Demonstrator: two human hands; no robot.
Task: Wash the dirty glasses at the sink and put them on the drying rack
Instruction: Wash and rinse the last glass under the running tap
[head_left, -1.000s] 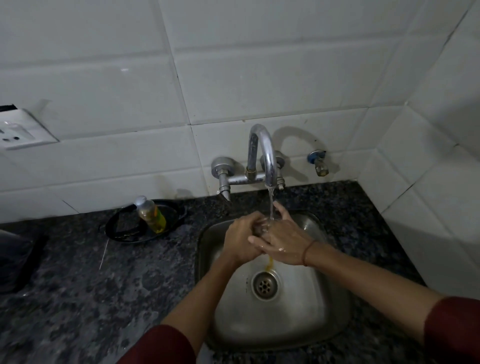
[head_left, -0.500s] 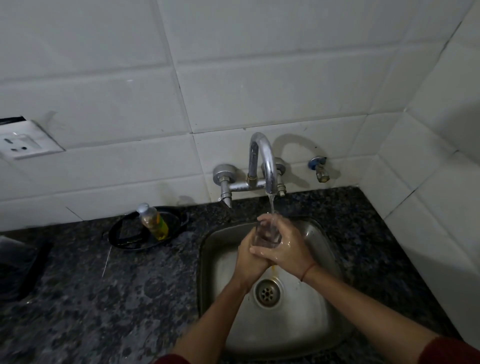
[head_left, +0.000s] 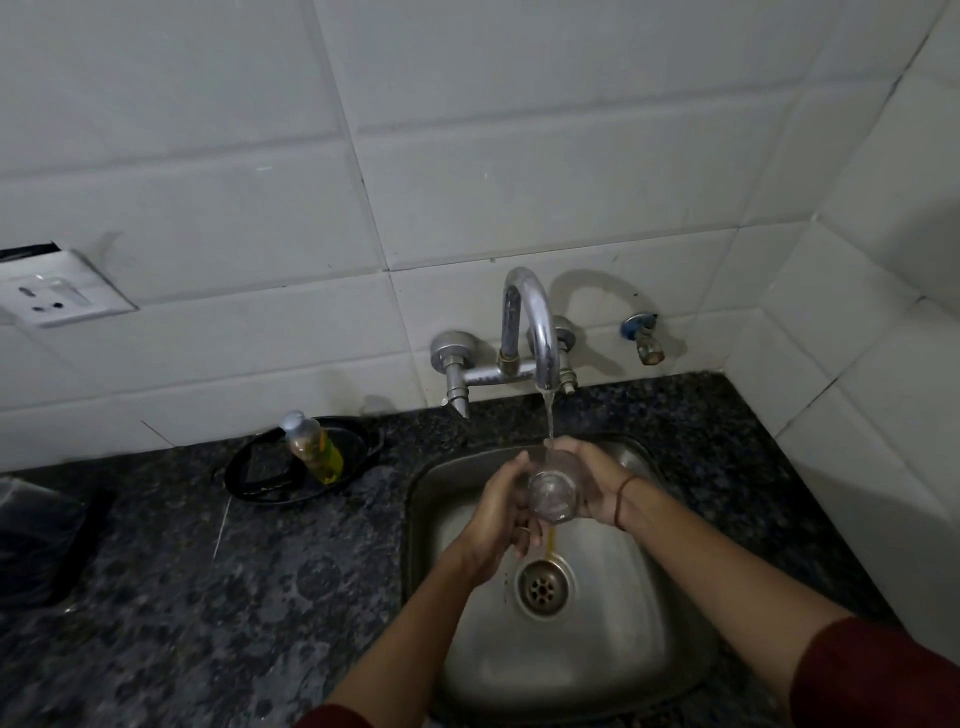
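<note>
A small clear glass (head_left: 554, 488) is held over the steel sink (head_left: 613, 649), under the stream of water from the curved tap (head_left: 535, 322). Its base is tipped toward me and its mouth points toward the tap. My left hand (head_left: 501, 512) cups the glass from the left. My right hand (head_left: 597, 480), with a thread around the wrist, grips it from the right. Water runs down to the drain (head_left: 543, 590).
A dish-soap bottle (head_left: 314, 447) lies in a black dish (head_left: 270, 470) on the dark granite counter (head_left: 208, 597), left of the sink. A dark object (head_left: 36, 540) sits at the far left edge. A wall socket (head_left: 52, 296) and a spare valve (head_left: 644, 338) are on the tiles.
Both hands have turned the glass under the stream, so its base now faces me. My right hand has shifted from over the glass to its right side.
</note>
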